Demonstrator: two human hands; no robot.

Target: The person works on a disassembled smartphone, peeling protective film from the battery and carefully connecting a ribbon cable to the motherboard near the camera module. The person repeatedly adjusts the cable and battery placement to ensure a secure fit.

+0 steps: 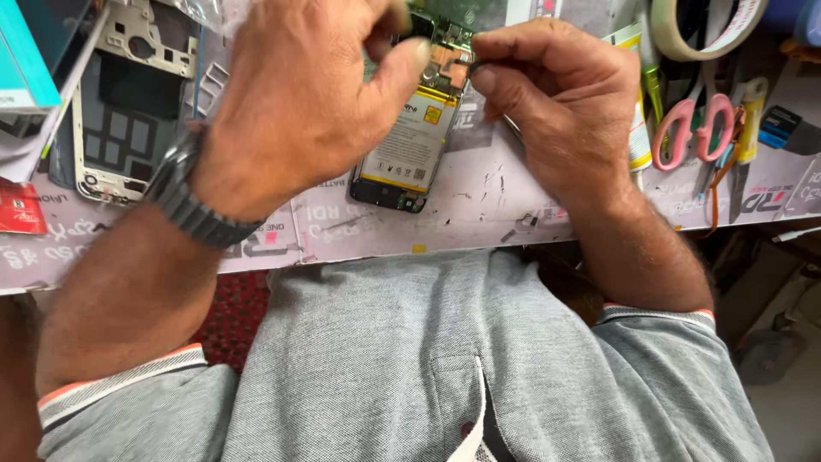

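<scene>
Hands crowd the opened phone (410, 128): left hand (299, 94) pinching its top edge, right hand (556, 103) gripping a thin tool (510, 127).

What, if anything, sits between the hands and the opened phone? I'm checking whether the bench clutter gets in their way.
Nothing visible does. The left hand and right hand are both already at the top end of the opened phone. The pink-handled scissors, tape roll and detached phone frame lie off to the sides.
</scene>
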